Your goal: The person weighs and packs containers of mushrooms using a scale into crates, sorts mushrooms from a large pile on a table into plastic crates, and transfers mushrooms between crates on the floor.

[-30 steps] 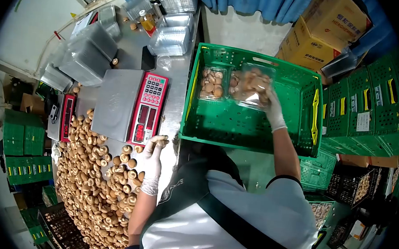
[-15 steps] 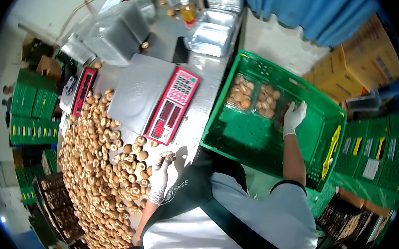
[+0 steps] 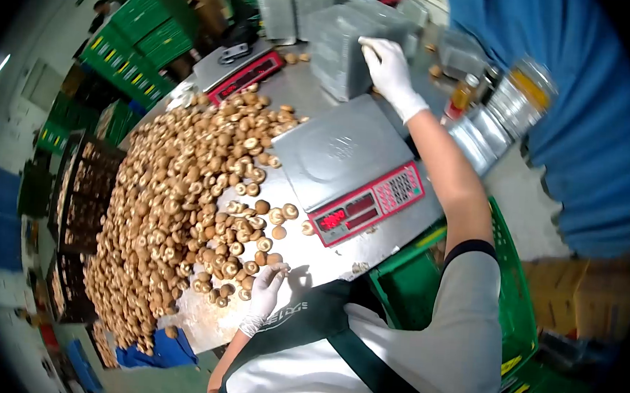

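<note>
My right hand (image 3: 389, 74), in a white glove, is at the top edge of a stack of clear plastic containers (image 3: 336, 55), thumb and fingers bent around a rim. Low over the table's near side is my left hand (image 3: 267, 289), also gloved, its fingers pressed together; whatever they may hold is too small to make out. Beside it, loose shiitake mushrooms (image 3: 174, 223) form a large pile, with a few strays near the fingertips. Between both hands stands a scale (image 3: 347, 151) with a bare metal plate and a red, lit keypad panel.
A second red scale (image 3: 247, 75) sits behind the pile. Bottles (image 3: 462, 97) and clear trays (image 3: 480, 135) line the table's right side. Below, a green crate (image 3: 502, 283) is partly behind my right arm. A blue curtain (image 3: 548, 103) hangs at right.
My right hand has left the mushroom packs in the green crate and moved up and left to the container stack. The view has turned toward the table. My left hand stays by the pile.
</note>
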